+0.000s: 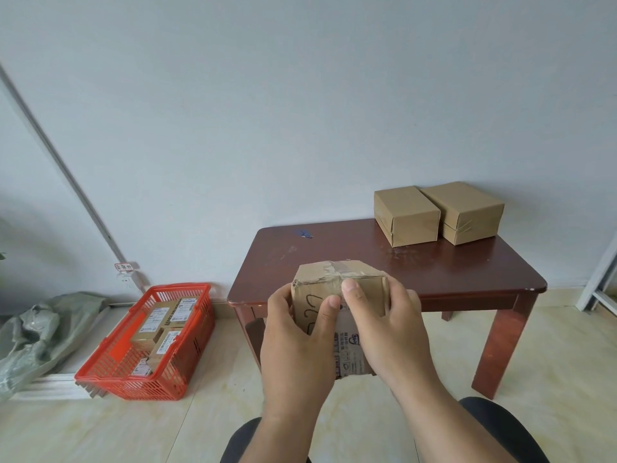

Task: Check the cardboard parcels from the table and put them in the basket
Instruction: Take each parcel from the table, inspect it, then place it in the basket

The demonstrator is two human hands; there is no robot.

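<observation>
Dark wood table (434, 272) right, two plain parcels (437, 213) side by side at far right corner, not yet checked

Red basket (187, 372) on floor left, several labelled parcels (157, 332) already inside

Worn taped parcel (337, 279) up in front of near table edge, under inspection

Left hand (297, 349) and right hand (390, 329) both grip it, thumbs on near face

By my read: past halfway, three to go
</observation>
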